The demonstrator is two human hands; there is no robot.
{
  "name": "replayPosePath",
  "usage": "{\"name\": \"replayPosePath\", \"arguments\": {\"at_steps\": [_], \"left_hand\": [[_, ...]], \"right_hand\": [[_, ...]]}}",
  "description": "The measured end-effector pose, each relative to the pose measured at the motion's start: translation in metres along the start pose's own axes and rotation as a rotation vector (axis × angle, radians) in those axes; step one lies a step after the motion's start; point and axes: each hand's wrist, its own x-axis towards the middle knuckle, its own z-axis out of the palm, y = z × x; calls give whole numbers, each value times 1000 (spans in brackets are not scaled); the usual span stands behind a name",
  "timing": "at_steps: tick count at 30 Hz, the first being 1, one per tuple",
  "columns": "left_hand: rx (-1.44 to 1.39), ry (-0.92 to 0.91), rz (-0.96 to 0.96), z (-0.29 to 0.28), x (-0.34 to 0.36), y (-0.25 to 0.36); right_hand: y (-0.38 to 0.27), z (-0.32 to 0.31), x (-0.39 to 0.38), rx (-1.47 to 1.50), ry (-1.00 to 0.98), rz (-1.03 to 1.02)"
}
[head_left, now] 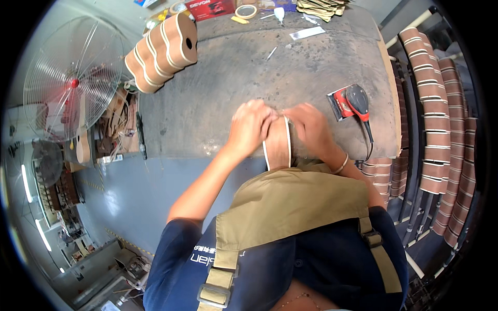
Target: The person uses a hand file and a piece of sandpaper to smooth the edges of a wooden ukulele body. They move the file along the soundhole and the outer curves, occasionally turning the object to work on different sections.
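A tan wooden piece edged in white [277,145] stands end-on to me at the table's front edge, its lower end running behind my khaki apron. My left hand [251,124] has curled fingers on its upper left end. My right hand [308,129] is at the upper right corner, thumb and finger drawn together by the white edging; whatever is between them is too blurred to make out. To the right of my hands lies a red and black electric sander [353,103] with a cord.
A grey worktable [223,67] holds stacked guitar-shaped wooden bodies [161,52] at back left, plus tape rolls [245,11], a thin stick [271,53] and a pile of pieces [321,8]. A caged fan [72,78] stands left; racks of similar bodies [428,103] line the right.
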Motion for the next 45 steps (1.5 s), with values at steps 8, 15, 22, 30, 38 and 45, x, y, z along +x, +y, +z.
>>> {"name": "replayPosePath", "arguments": {"at_steps": [8,15,22,30,38,45], "left_hand": [[-451,-546,-531,72,46,-101],[-226,-184,-155,13,16,-21],[-10,-73,303,-4,-32,14],[118,-219,513,6,-71,30],[92,-570,463,-14,-56,53],[354,-408,761,2,-22,37]], "right_hand": [[103,41,35,245,-343,456],[32,-2,11,106,-242,166],[-6,-9,-42,6,-66,-178],[9,8,-102,-13,-54,-402],[2,-1,-137,220,-306,-221],[-7,-6,-178,663,-356,546]]}}
